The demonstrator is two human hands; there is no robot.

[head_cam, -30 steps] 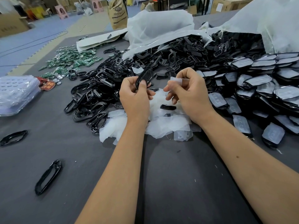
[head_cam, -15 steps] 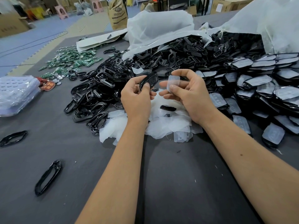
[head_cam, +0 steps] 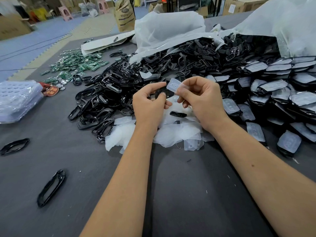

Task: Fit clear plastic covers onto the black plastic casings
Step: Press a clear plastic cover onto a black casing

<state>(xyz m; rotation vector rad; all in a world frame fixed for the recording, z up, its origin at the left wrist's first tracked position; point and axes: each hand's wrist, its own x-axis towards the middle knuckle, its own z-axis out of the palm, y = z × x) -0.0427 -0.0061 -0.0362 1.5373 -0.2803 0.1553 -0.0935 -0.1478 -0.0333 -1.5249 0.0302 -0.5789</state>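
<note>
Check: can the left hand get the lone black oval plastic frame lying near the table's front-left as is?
Probably not: the left hand grips a black plastic casing. The path to the black oval plastic frame looks unobstructed.

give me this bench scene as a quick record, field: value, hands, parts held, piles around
left hand: left hand grips a glossy black plastic casing
right hand: right hand pinches a translucent clear plastic cover
contact: cover's edge meets the casing, not yet seated
centre pile: loose clear covers on the grey table
left pile: black frames
right pile: covered casings
far left: green circuit boards
</note>
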